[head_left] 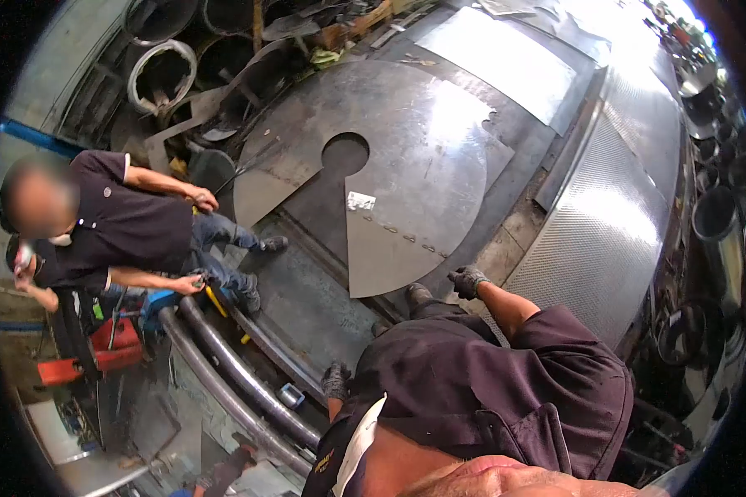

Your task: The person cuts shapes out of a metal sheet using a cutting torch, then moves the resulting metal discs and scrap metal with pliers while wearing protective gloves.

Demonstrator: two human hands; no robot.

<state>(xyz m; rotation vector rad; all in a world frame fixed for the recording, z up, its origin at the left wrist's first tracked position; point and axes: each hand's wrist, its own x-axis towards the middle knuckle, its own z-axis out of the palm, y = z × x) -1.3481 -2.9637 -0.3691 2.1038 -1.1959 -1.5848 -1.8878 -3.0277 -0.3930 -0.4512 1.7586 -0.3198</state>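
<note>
My right hand [467, 282], in a dark glove, is held out beside the lower edge of a large round metal plate [427, 178]. Its fingers look loosely bent and apart, with nothing visible in them. My left hand [336, 382], also in a dark glove, hangs low at my side near curved metal tubes [232, 377]. Its fingers point away from me and appear to hold nothing. The plate has a round central hole, a wedge-shaped gap, a white label [360, 201] and a row of short marks along a seam.
A co-worker [133, 207] stands at left, one hand near a tube end. Another person partly shows behind. Patterned metal sheet [572, 240] lies at right, a bright flat sheet [497, 62] at the back. Metal rings [162, 76] and scrap crowd the upper left; cylinders [717, 215] line the right.
</note>
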